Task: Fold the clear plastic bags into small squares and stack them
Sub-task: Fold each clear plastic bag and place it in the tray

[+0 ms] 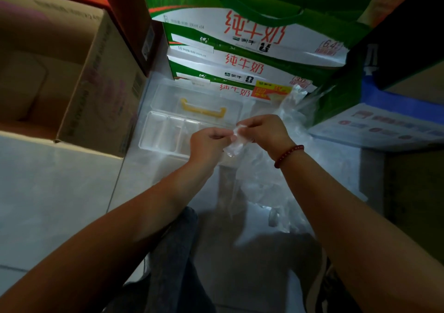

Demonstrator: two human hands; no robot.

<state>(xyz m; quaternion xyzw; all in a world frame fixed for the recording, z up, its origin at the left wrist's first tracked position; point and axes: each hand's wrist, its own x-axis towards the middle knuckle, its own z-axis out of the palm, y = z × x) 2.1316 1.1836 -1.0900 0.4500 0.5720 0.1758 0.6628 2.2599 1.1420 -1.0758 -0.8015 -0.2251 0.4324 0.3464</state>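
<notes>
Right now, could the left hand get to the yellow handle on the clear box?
Probably yes. The yellow handle lies uncovered just beyond the left hand, nothing between them. But that hand is pinching the clear plastic bag with the right hand, so it must let go first.

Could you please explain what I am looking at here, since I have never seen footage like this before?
There is no machine here: a person wears a camera on the head, so this single picture looks forward and down along both bare arms. The left hand and the right hand meet in the middle and together pinch a small piece of clear plastic bag, which looks partly folded. More crumpled clear bags lie in a loose pile on the pale floor, under and beyond the right wrist, which wears a red bead bracelet. Behind the hands sits a clear plastic tray with compartments and a clear box with a yellow handle. Stacked milk cartons stand behind that, and an open cardboard box is on the left.
</notes>
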